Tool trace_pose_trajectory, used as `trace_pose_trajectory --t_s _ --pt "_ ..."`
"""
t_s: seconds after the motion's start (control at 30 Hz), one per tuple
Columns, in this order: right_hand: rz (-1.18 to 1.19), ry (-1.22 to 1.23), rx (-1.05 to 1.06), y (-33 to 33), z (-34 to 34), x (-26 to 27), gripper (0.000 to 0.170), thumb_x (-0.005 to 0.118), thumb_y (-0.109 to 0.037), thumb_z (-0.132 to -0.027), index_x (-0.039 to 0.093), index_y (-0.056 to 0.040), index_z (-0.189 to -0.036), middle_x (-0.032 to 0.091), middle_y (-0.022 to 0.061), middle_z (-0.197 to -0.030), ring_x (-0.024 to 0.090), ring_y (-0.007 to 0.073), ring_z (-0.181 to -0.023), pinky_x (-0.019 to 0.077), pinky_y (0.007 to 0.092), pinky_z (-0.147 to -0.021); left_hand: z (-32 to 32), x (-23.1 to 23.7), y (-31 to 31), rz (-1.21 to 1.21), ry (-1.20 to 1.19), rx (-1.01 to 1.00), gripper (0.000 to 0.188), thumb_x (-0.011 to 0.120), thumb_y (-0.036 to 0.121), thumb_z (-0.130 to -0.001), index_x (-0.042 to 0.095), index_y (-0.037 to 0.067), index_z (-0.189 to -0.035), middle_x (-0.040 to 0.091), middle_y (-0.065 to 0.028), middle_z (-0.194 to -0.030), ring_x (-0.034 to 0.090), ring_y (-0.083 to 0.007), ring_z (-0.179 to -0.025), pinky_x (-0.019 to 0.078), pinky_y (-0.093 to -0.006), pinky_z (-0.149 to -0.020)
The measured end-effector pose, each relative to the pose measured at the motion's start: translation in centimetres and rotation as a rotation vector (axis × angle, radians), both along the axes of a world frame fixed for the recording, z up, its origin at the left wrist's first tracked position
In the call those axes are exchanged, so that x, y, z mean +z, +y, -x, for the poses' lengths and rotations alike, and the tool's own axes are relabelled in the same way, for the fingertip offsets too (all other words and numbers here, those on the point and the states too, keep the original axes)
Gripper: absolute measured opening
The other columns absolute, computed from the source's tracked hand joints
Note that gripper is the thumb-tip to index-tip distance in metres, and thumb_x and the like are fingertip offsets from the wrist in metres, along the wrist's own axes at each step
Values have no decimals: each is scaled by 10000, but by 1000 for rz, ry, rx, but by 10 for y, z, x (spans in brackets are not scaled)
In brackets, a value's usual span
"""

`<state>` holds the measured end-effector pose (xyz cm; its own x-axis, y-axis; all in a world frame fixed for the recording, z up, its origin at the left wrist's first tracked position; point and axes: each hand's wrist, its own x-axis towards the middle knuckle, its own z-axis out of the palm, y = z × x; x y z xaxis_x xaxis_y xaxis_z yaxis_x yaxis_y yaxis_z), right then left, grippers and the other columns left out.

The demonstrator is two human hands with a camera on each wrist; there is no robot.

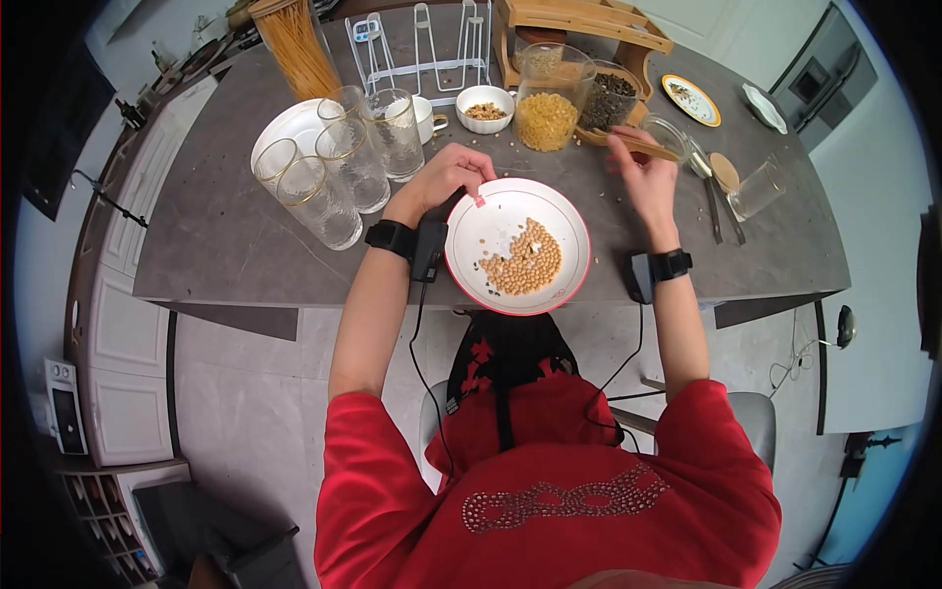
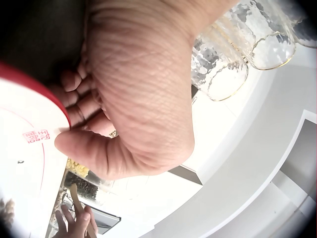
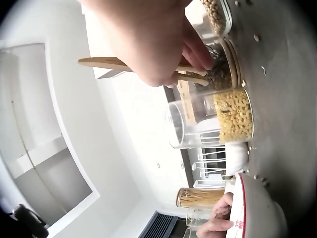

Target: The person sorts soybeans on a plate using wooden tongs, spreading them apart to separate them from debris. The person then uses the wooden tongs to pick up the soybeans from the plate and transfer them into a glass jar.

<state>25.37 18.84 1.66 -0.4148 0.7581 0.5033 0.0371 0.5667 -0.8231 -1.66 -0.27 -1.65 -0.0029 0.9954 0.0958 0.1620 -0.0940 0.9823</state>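
Observation:
My left hand (image 1: 449, 177) pinches the rim of a white, red-edged bowl (image 1: 468, 228), thumb over the inside and fingers beneath. Pale round beans (image 1: 530, 263) lie in that bowl, with a few dark bits among them. Wooden tongs (image 3: 106, 62) are held in my right hand (image 1: 648, 187), beyond the bowl to the right. In the right wrist view, their tips overlap a glass jar of dark seeds (image 3: 220, 74). Just left of this jar stands a tall glass container of yellow pasta (image 1: 547, 120).
Several gold-rimmed glasses (image 1: 348, 177) crowd the left side, near a white plate (image 1: 285, 133). A small bowl of nuts (image 1: 486, 110) sits before a white wire rack (image 1: 420, 59). To the right are an empty glass (image 1: 758, 189), dark-handled utensils (image 1: 721, 211) and a yellow-rimmed plate (image 1: 691, 100).

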Motion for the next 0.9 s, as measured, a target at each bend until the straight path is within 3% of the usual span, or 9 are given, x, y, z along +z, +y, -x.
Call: trace_pose_trajectory --t_s 0.1,0.2,0.63,0.7,0.8,0.83,0.87,0.9 --pt "-62 -196 -9 4 12 -6 232 750 -214 -953 754 -55 -1123 742 63 -739 709 113 -653 547 279 -612 -3 1 -1 10 -15 11 300 616 83 -608 694 -70 -855 708 -87 -763 648 -126 -705 482 -245 -663" --pt "-134 -267 -19 5 18 -7 237 743 -224 -956 754 -55 -1121 729 54 -710 697 121 -625 541 289 -616 -4 2 -1 -12 -27 3 255 600 52 -636 705 -67 -835 705 -70 -759 621 -111 -697 463 -242 -654" --pt "-86 -297 -20 10 15 -4 222 707 -217 -977 753 -8 -1036 763 93 -773 734 150 -674 567 292 -675 -4 0 0 -4 -41 15 259 607 54 -635 714 -67 -838 701 -71 -750 627 -116 -696 461 -237 -649" --pt "-67 -123 -61 5 5 10 240 703 -221 -985 751 9 -1038 770 81 -786 736 138 -689 572 286 -683 -4 -2 0 -13 -49 22 259 604 51 -637 720 -65 -837 699 -72 -741 626 -115 -688 461 -234 -640" --pt "-56 164 -60 18 -20 31 273 693 -223 -1008 738 33 -1093 766 85 -884 741 141 -831 591 287 -751 -4 2 -2 -26 -21 14 253 602 47 -643 722 -66 -835 700 -71 -737 628 -111 -686 467 -235 -642" --pt "-94 158 -180 20 -28 42 296 697 -220 -1007 725 55 -1114 759 108 -918 743 167 -830 609 301 -767 -2 1 -1 -30 11 10 247 605 45 -648 721 -65 -836 701 -69 -740 630 -107 -686 474 -236 -644" --pt "-27 270 -192 19 -32 51 299 712 -207 -996 717 62 -1126 754 134 -966 743 182 -845 626 312 -774 -3 -1 -2 -27 7 6 247 605 45 -648 721 -65 -836 701 -69 -740 630 -107 -686 474 -236 -644" --pt "-2 211 -227 22 -39 54 298 718 -199 -991 714 64 -1130 751 144 -978 743 184 -851 632 312 -757 -3 0 -2 -18 -10 3 246 608 45 -647 722 -64 -836 701 -68 -741 630 -107 -687 475 -235 -644"
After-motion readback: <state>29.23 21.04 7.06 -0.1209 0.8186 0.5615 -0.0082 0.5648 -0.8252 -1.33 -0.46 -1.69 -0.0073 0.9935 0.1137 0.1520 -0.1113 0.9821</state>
